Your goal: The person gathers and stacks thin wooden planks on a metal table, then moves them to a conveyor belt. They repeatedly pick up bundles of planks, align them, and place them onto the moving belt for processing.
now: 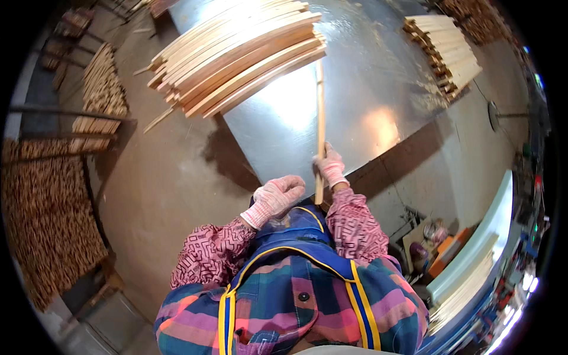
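A long, narrow wooden strip (321, 112) runs from the near edge of a shiny metal table (260, 136) up to the wood stack. My right hand (331, 165), in a whitish-pink knit glove, is closed around the strip near its lower end. To its left, my gloved left hand (276, 198) hovers in front of my body with its fingers loosely bent and partly apart. Nothing shows in it, and it does not touch the strip. A big stack of wooden strips (236, 59) lies across the table's far left part, some pieces jutting past its left edge.
A smaller pile of wood strips (447, 53) sits at the table's far right. Racks of densely stacked wood (50, 219) stand on the floor at left. At lower right are a pale curved panel (473, 242), an orange box (452, 248) and more strips.
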Available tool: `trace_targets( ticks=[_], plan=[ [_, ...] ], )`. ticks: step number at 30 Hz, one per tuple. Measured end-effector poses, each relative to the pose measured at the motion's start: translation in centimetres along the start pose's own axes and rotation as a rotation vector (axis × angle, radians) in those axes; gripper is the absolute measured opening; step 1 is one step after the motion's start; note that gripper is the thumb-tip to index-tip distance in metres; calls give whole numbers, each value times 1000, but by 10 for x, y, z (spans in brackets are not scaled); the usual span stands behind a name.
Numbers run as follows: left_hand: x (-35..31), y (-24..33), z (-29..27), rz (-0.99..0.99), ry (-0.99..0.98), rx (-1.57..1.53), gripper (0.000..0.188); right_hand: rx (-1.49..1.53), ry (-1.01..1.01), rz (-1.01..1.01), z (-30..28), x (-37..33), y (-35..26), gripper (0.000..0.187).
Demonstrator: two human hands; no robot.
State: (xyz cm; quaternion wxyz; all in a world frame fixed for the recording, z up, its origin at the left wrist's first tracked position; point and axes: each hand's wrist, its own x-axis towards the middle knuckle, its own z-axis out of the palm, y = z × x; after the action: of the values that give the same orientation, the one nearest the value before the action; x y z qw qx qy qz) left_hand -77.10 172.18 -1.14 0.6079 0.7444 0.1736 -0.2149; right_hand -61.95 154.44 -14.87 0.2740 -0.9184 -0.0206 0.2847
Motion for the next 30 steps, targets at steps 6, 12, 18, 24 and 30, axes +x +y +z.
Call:
trace_targets(
  ticks=[6,12,18,24,30],
  plan=[
    [63,-57,-24,-48,-70,40,42,1339,-154,53,-34,-22,-36,35],
    [91,-45,-36,39,-101,-278,25,1575,-138,136,-21,-14,-47,32],
    [67,-48,-39,-195,-22,-536,24,1884,-235,259,-17,-12,-45,42],
    [65,-37,-5,-179,32,-499,24,2107,-477,23,-49,-23,-30,75],
    [83,-28,23,-94,43,-263,24,2162,-331,-14,-70,-22,-31,70]
  ],
)
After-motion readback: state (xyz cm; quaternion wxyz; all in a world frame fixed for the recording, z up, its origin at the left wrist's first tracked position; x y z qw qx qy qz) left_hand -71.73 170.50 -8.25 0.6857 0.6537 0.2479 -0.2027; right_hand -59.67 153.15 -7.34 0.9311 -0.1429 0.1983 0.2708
